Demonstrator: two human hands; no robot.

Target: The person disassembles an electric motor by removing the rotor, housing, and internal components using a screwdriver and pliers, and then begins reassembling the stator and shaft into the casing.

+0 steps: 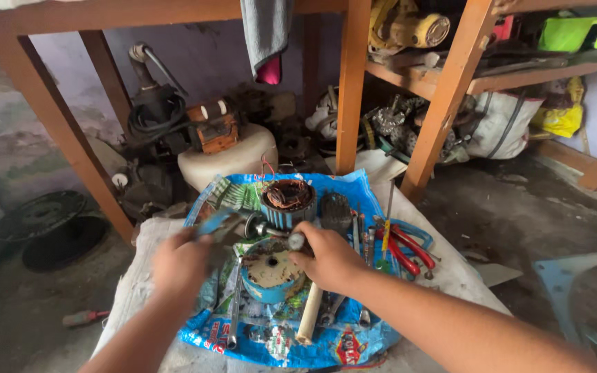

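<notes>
The right hand (329, 259) is gripping a wooden-handled hammer (308, 312) over the round blue motor end cover (271, 276); the blurred left hand (181, 266) is closing on a metal tool (219, 224). The copper-wound stator (288, 202) is lying apart, already removed.

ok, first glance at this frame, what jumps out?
Dead centre, two bare hands work over a bright blue printed plastic sheet on the floor: the right hand grips a wooden-handled tool above a blue round motor housing, and the left hand is motion-blurred. Just behind sits a copper-wound stator; red-handled pliers lie to the right.
</notes>
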